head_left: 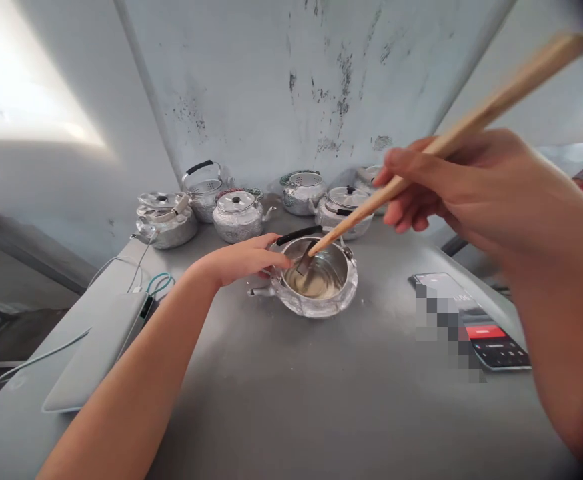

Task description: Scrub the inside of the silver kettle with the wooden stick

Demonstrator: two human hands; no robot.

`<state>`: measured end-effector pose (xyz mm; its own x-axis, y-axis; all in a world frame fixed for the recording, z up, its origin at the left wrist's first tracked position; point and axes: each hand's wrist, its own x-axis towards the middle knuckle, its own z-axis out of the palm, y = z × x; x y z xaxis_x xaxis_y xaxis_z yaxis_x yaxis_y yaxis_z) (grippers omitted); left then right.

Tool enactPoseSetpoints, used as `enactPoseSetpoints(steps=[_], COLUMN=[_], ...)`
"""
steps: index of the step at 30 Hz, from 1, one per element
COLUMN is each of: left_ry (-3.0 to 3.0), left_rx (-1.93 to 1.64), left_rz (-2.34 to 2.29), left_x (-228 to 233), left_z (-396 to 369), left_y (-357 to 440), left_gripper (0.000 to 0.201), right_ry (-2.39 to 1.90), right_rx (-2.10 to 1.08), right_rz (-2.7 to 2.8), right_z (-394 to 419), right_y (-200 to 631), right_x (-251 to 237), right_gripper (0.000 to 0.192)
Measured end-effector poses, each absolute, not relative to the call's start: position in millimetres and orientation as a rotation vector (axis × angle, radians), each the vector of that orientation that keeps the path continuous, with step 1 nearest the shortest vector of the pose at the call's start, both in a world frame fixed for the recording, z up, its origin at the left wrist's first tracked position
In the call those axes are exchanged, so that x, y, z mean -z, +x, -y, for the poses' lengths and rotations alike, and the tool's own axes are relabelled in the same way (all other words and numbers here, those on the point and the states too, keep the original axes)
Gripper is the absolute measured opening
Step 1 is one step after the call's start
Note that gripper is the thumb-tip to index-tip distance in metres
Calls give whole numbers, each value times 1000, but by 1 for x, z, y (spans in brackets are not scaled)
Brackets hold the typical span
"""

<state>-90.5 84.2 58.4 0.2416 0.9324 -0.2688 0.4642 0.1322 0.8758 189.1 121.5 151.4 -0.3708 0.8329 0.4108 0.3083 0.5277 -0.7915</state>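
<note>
Kettle (319, 309) sits lidless on the grey table (291, 400), our left hand (251, 259) at its rim probably to steady it (we can't tell if it's pinching), while our right hand (451, 173) grips the wooden stick (506, 87), likely angled so its dark end (304, 262) reaches inside.

Seemingly a workshop: several metal kettles (316, 305) stand on a grey table (291, 400) by a scuffed wall (251, 87).

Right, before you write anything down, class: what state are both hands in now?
Left hand: at the lidless metal kettle's rim; grip unclear.
Right hand: closed, holding a wooden-handled tool.
</note>
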Motion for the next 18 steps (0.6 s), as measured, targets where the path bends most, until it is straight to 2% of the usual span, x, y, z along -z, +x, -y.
enactPoseSetpoints(steps=[3, 5, 8, 13, 18], left_ry=[1488, 1516, 1556, 1595, 1695], left_rx=[-542, -559, -605, -813, -976], left_rz=[-1364, -1342, -1346, -1463, -1388], left_x=[-64, -67, -70, -74, -83], left_z=[-81, -79, -78, -77, -73], left_y=[-82, -78, -75, -74, -79], left_gripper=[60, 51, 49, 35, 34], right_ry=[-960, -1004, -1003, -928, -515], right_rx=[-886, -866, -722, -511, -472], right_rz=[1853, 1876, 2061, 2147, 2414], right_z=[-110, -100, -83, -67, -65], right_y=[204, 211, 218, 216, 206], right_x=[-135, -123, -109, -81, -56], right_gripper=[27, 23, 23, 8, 17])
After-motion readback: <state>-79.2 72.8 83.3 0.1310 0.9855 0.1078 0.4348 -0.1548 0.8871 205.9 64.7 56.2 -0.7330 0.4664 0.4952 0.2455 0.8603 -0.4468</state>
